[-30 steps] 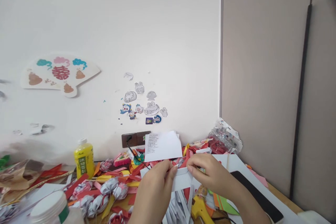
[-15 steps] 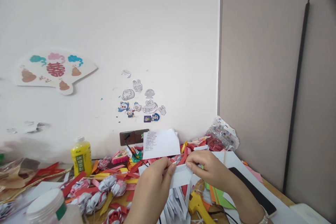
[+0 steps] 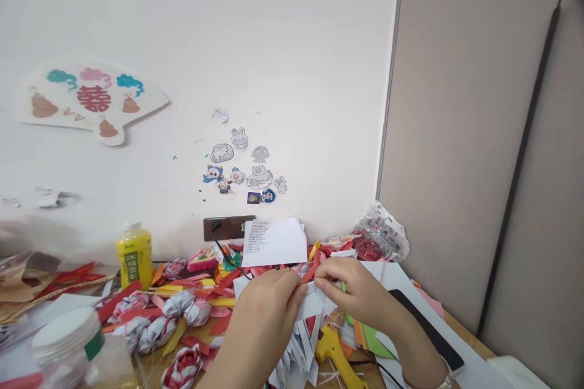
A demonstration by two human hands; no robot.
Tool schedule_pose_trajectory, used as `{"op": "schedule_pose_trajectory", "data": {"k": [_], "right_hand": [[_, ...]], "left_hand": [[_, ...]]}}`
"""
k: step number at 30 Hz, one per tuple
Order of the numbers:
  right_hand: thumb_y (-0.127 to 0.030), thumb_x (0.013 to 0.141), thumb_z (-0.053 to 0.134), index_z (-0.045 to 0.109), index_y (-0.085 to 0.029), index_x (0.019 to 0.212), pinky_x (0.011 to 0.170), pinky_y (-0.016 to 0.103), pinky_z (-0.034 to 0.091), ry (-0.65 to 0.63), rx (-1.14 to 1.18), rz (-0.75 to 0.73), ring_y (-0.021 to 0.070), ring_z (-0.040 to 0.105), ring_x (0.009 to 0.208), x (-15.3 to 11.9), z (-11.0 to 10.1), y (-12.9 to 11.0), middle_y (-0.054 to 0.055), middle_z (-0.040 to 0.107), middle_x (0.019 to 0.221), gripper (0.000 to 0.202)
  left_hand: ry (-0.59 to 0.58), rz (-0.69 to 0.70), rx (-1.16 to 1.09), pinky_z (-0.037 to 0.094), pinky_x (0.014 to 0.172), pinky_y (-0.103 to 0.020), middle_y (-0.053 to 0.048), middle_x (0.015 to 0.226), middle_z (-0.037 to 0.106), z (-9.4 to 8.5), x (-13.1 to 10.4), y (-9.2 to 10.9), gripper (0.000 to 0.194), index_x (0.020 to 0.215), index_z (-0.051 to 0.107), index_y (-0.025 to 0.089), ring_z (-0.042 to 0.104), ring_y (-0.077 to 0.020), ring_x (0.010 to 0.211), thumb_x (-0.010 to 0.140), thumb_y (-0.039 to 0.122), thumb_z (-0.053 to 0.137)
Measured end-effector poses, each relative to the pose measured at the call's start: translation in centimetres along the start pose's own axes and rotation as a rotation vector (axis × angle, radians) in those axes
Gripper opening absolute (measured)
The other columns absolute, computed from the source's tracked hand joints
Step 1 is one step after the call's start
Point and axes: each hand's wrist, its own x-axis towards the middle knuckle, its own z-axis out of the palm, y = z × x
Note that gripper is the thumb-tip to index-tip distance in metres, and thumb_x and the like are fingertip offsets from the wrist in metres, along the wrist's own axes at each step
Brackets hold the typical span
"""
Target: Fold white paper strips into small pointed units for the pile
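A sheet of white paper (image 3: 311,304) is stretched between my two hands above the cluttered table. My left hand (image 3: 274,301) pinches its upper edge between thumb and fingers, with the back of the hand towards me. Close beside it, my right hand (image 3: 344,282) grips the same edge, where a narrow strip looks folded or rolled. Several folded white paper strips (image 3: 296,355) lie below the sheet. A yellow glue gun (image 3: 336,355) rests just right of those strips, under my right forearm.
Red, pink and yellow paper pieces (image 3: 219,310) and crumpled paper flowers (image 3: 182,371) cover the table. A yellow bottle (image 3: 134,258) and a clear jar (image 3: 68,340) stand at left. A black phone (image 3: 426,328) lies right. Behind are a handwritten sheet (image 3: 274,246) and a socket (image 3: 218,228).
The camera view has tilted and shifted slightly. My hands have come a little closer together, and less of the white paper shows between them. Both still hold its edge.
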Motion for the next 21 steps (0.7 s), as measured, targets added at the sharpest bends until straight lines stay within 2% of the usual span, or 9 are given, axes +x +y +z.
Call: {"op": "schedule_pose_trajectory", "data": {"k": [3, 7, 11, 15, 21], "right_hand": [[-0.018, 0.087, 0.042, 0.051, -0.017, 0.069, 0.057, 0.024, 0.033, -0.022, -0.067, -0.079, 0.0119, 0.047, 0.060, 0.0, 0.3, -0.1, -0.001, 0.053, 0.064, 0.020], [-0.020, 0.089, 0.039, 0.052, -0.017, 0.070, 0.058, 0.025, 0.034, -0.004, -0.126, -0.149, 0.0133, 0.047, 0.060, 0.0, 0.6, 0.0, 0.001, 0.054, 0.064, 0.023], [-0.023, 0.090, 0.037, 0.054, -0.017, 0.072, 0.059, 0.026, 0.035, 0.033, -0.092, -0.157, 0.0142, 0.049, 0.062, 0.0, 0.6, 0.0, 0.002, 0.056, 0.065, 0.025], [-0.023, 0.090, 0.039, 0.056, -0.018, 0.078, 0.059, 0.024, 0.036, 0.057, -0.002, -0.101, 0.0132, 0.050, 0.064, 0.0, 0.4, 0.0, 0.001, 0.058, 0.070, 0.021], [-0.023, 0.089, 0.041, 0.052, -0.018, 0.073, 0.058, 0.025, 0.035, 0.058, -0.059, -0.106, 0.0131, 0.048, 0.062, -0.1, 0.6, 0.1, 0.000, 0.055, 0.067, 0.020]], "left_hand": [[-0.039, 0.069, 0.034, 0.033, 0.054, -0.025, -0.002, 0.069, 0.062, 0.4, 0.0, -0.1, 0.028, 0.067, 0.052, 0.020, 0.057, -0.0171, 0.064, 0.087, 0.022, 0.033], [-0.053, 0.066, 0.029, 0.034, 0.053, -0.024, -0.002, 0.067, 0.062, 0.6, 0.0, -0.2, 0.026, 0.066, 0.052, 0.019, 0.057, -0.0166, 0.062, 0.086, 0.019, 0.035], [-0.046, 0.037, 0.015, 0.035, 0.053, -0.023, -0.002, 0.068, 0.062, 0.1, -0.1, 0.0, 0.028, 0.067, 0.052, 0.020, 0.057, -0.0163, 0.062, 0.087, 0.020, 0.032], [-0.058, -0.021, 0.048, 0.035, 0.052, -0.023, -0.002, 0.068, 0.062, -0.4, -0.2, 0.3, 0.027, 0.067, 0.052, 0.020, 0.056, -0.0161, 0.061, 0.086, 0.018, 0.033], [-0.055, 0.024, 0.051, 0.034, 0.052, -0.023, -0.002, 0.069, 0.063, -0.2, -0.2, 0.4, 0.028, 0.066, 0.051, 0.020, 0.057, -0.0162, 0.062, 0.086, 0.018, 0.032]]}}
